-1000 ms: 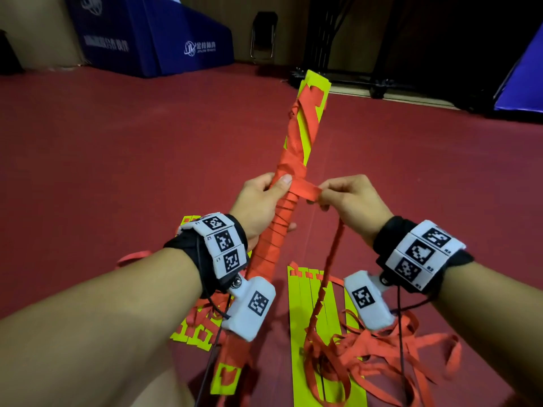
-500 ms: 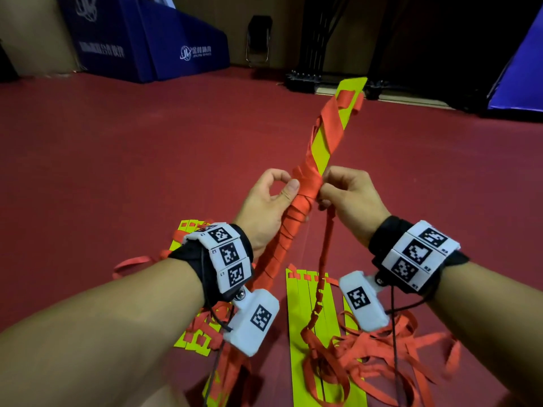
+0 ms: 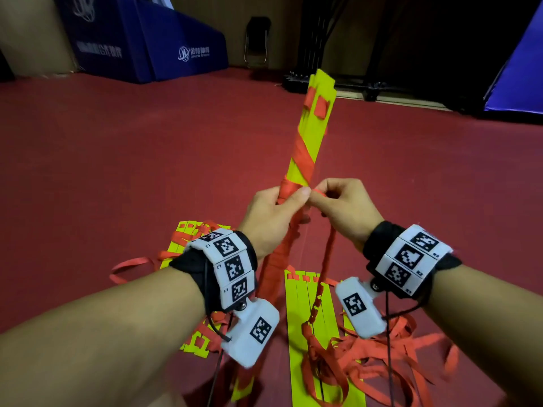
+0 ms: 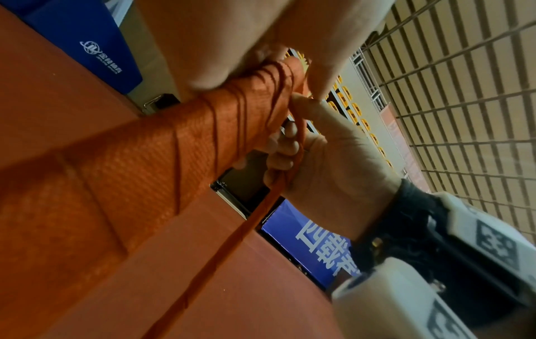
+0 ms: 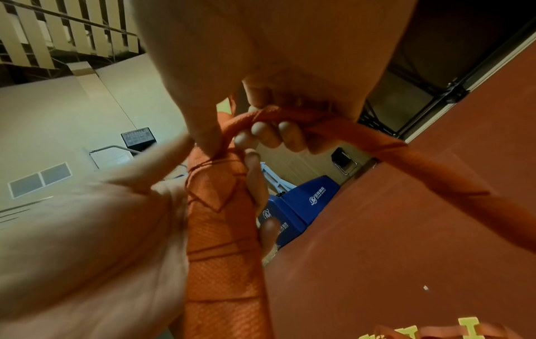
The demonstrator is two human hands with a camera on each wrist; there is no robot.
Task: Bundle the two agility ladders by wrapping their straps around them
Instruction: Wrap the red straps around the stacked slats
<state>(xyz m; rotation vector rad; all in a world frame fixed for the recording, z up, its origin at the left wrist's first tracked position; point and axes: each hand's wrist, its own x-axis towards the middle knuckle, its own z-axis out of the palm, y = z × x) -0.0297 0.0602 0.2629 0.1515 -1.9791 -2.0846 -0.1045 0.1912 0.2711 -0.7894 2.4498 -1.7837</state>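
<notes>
A stack of yellow ladder rungs stands slanted in front of me, wound with red strap along its lower half. My left hand grips this bundle at mid height, thumb pressed on the wrap. Beside it my right hand pinches the loose red strap, which hangs down to the floor; in the right wrist view the strap curves over the curled fingers. The second ladder lies flat on the floor below, its yellow rungs side by side with a tangle of red strap on it.
More yellow rungs and red strap lie on the red floor behind my left wrist. Blue padded blocks stand at the back left, another blue pad at the right, and a black wheeled frame and a folding chair at the back wall.
The bundle has turned in my left hand, its top swinging right and then back to the middle, showing more yellow. My right hand carried the strap round close to the left thumb.
</notes>
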